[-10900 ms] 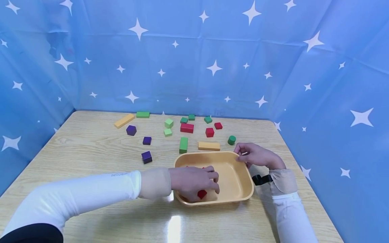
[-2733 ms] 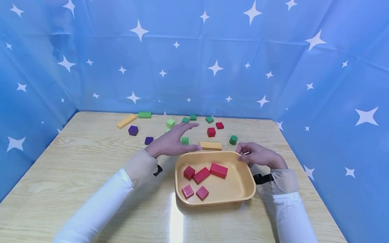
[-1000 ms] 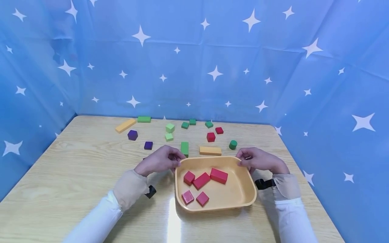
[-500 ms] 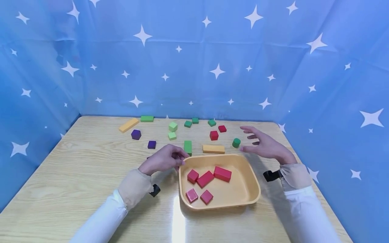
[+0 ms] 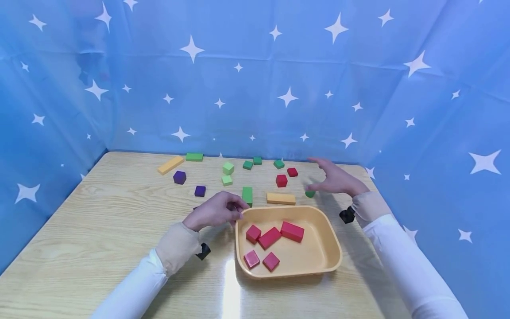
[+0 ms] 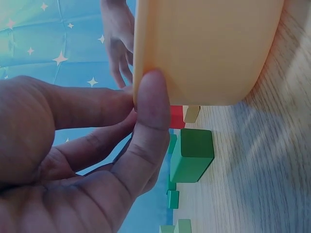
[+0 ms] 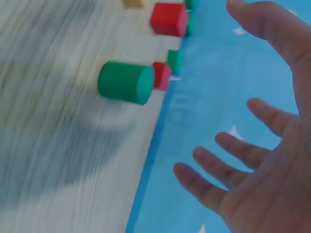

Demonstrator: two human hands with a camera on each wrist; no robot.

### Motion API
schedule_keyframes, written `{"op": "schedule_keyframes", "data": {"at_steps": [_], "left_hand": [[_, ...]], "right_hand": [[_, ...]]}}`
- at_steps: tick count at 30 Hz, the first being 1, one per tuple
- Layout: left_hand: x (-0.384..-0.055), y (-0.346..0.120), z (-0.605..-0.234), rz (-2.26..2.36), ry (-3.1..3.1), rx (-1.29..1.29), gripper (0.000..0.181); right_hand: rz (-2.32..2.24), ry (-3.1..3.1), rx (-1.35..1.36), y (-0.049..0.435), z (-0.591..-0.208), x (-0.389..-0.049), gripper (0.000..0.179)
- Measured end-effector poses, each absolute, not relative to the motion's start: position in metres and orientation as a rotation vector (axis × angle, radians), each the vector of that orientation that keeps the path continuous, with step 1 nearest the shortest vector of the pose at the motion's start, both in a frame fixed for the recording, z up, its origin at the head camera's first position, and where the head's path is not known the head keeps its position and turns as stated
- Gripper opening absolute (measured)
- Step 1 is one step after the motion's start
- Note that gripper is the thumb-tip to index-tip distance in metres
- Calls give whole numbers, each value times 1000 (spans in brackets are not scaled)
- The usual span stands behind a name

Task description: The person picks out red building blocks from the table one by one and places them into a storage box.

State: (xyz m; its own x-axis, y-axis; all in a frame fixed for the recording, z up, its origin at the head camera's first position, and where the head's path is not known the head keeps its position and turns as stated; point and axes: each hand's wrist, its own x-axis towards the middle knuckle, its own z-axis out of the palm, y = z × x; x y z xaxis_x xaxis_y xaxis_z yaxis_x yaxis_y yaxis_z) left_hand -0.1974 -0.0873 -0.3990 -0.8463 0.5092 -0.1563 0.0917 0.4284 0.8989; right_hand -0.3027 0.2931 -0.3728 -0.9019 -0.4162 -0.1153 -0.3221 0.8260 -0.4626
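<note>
My left hand (image 5: 217, 210) pinches the far left corner of a tan plastic bin (image 5: 338, 261) between thumb and fingers. In the left wrist view, the fingertips (image 6: 153, 87) press the bin's rim from both sides. Several red blocks (image 5: 269, 238) lie spread in the bin, mostly toward its left. My right hand (image 5: 336, 178) hovers past the bin's far right corner, fingers spread and holding nothing. Just below it stands a green cylinder (image 7: 124, 82), partly hidden by the hand in the head view. Two red blocks (image 5: 281, 180) sit on the table left of that hand.
Beyond the bin lie a yellow bar (image 5: 280, 199), a green bar (image 5: 247, 196), light green cubes (image 5: 228, 168) and small dark green blocks (image 5: 279, 164). Purple blocks (image 5: 179, 177) are farther left. A blue star curtain (image 5: 255, 88) closes off the table's back and sides.
My left hand has gone from inside the bin to its left rim. A long red block has left the table's back; another is in the bin. My right hand released the rim and reached forward.
</note>
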Motion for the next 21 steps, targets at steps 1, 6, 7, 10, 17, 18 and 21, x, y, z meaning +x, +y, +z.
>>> {"op": "schedule_keyframes", "data": {"at_steps": [1,6,7,10,17,18,21], "left_hand": [[-197,-87,-399,1395,2280,508,24],[-197,-87,-398,1385,2292,489,24],[-197,-87,-399,1380,2300,493,24],[-197,-87,-399,1379,2311,494,23],[-199,-88,-400,1369,2304,497,24],[-199,-88,-399,1371,2301,497,25],[-200,-88,-399,1375,2293,494,26]], "right_hand": [[-632,2802,-588,292,-375,-307,105],[-490,2813,-665,284,-382,-328,99],[-462,2811,-671,282,-382,-332,98],[-390,2799,-692,278,-384,-345,95],[-310,2754,-696,262,-389,-372,93],[-302,2746,-691,259,-389,-375,92],[-283,2720,-668,249,-390,-382,89]]}}
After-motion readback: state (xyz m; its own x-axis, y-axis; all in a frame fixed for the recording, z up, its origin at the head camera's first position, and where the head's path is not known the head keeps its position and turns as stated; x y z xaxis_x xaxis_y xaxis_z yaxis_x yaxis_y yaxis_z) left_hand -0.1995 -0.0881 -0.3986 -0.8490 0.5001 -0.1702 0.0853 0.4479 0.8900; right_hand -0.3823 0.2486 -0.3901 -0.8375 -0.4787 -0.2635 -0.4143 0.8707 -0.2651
